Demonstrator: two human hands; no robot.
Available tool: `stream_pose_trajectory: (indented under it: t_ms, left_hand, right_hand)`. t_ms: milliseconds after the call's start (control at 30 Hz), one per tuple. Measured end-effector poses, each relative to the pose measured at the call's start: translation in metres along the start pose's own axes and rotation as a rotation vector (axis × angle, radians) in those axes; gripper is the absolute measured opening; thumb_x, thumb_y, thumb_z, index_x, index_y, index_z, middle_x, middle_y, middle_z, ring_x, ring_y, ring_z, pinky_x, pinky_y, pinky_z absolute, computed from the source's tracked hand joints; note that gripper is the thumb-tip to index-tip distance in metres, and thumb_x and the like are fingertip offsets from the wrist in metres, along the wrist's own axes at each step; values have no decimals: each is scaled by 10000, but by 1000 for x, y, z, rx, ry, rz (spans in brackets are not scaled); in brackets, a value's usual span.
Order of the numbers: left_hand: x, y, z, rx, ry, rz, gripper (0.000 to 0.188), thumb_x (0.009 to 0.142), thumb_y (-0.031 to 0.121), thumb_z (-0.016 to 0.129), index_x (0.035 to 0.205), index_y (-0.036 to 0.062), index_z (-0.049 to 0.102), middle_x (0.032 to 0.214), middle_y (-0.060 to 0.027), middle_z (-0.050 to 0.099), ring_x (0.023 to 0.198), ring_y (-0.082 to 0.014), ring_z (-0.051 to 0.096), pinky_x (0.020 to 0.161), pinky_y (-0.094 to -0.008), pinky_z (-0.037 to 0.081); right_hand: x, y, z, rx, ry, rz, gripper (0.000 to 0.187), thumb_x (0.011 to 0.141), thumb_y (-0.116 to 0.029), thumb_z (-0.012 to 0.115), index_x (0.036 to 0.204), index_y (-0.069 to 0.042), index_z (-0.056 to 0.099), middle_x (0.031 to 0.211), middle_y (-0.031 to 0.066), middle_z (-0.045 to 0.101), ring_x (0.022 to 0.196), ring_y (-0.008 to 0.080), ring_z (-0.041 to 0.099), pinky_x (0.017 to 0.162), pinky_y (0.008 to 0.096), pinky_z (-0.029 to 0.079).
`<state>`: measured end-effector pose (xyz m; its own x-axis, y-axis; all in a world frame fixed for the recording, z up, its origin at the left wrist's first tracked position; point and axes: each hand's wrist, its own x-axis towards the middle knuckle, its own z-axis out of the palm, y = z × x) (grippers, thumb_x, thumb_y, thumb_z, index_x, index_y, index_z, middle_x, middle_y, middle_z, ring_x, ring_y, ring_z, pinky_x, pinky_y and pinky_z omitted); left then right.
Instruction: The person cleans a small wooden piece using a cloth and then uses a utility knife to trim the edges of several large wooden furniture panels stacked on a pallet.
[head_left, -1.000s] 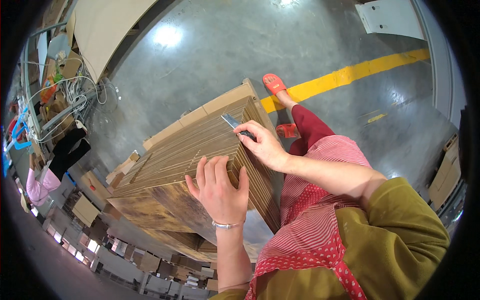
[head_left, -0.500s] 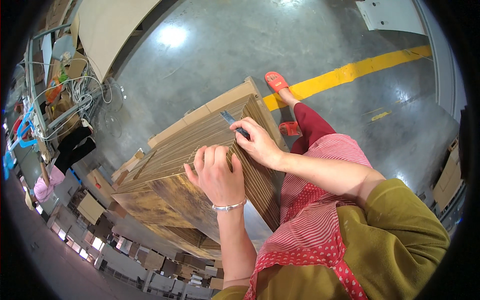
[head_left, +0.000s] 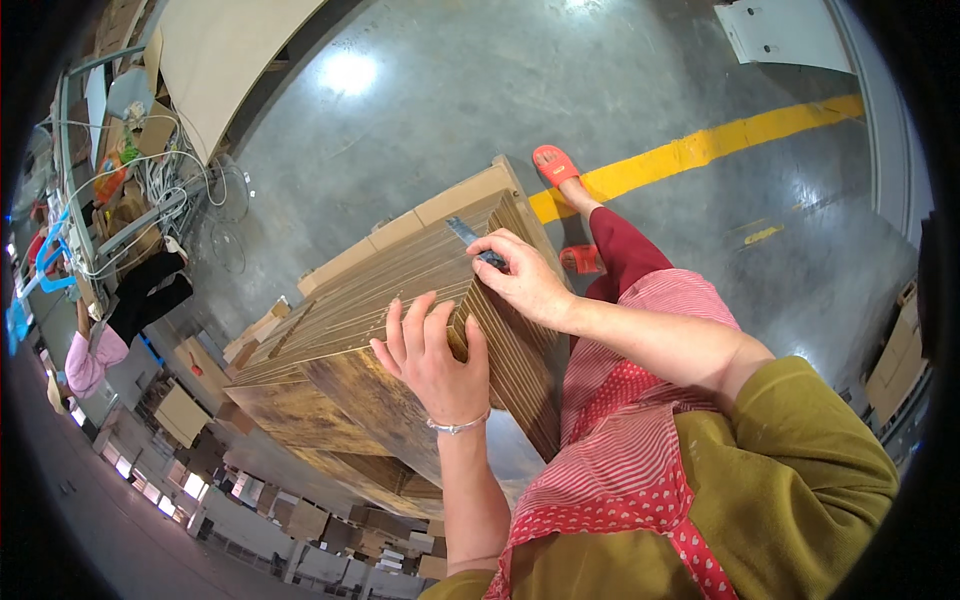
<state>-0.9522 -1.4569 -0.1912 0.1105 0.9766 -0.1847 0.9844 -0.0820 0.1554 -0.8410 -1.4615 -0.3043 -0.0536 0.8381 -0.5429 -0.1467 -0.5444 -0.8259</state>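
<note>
A stack of wood-patterned boards [head_left: 340, 395] stands on edge in front of me, their many thin edges showing in rows. My left hand [head_left: 440, 365], with a bracelet at the wrist, lies over the near corner of the boards, fingers spread, fingertips touching the edges. My right hand [head_left: 520, 278] is closed on the dark handle of a small flat blade tool [head_left: 462, 231]; whether it is a scraper or a knife I cannot tell. The blue-grey blade points up and left over the board edges. The palm side of both hands is hidden.
A long cardboard strip [head_left: 450, 200] borders the stack's far side. A yellow line [head_left: 700, 148] crosses the grey floor. Tangled cables [head_left: 165, 170] and a metal frame are at the left. Beside them is a person's pink sleeve [head_left: 92, 358]. A pale board [head_left: 225, 60] stands at upper left.
My left fingers have spread a little wider over the board edges. My right hand with the blade tool has shifted slightly right. The pink-clad person at the left has moved slightly.
</note>
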Motion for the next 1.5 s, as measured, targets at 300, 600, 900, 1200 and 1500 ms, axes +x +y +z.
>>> stream_pose_trajectory:
  t_ms: [300,600,900,1200,1500]
  left_hand:
    - [-1,2,6,-9,45,-11,213,745,150,671,949,163,611,1046,26,621,1226,-254,434,1078,-529,131]
    - [8,4,-3,56,-54,20,211,728,164,679,930,164,622,1002,23,631,1143,-230,503,1058,-504,206]
    - [10,6,-2,54,-52,6,167,717,141,675,876,159,625,973,25,633,1114,-228,517,1048,-516,211]
    - [12,8,-5,56,-80,25,168,716,153,682,876,148,629,987,19,636,1080,-217,530,1027,-507,252]
    - [17,8,-9,68,-147,36,208,722,186,684,925,153,650,1005,19,633,1091,-211,514,1037,-519,245]
  right_hand:
    - [-1,2,2,-22,-33,-84,201,892,-141,557,1049,-16,570,978,65,519,878,146,509,755,267,424]
    - [-16,-10,-5,-68,-74,-261,404,790,-46,627,1175,-36,503,1133,114,486,1100,241,486,906,329,422]
    - [-28,-18,-4,-10,-138,-132,409,816,-61,616,1202,-59,482,1158,90,458,1063,195,491,829,282,463]
    - [-26,-18,1,-77,-67,-189,377,793,-73,616,1150,-46,498,1103,105,485,993,226,516,781,302,463]
    - [-11,-5,-31,-48,38,-73,145,882,-95,563,987,-6,610,900,54,582,847,121,557,719,239,453]
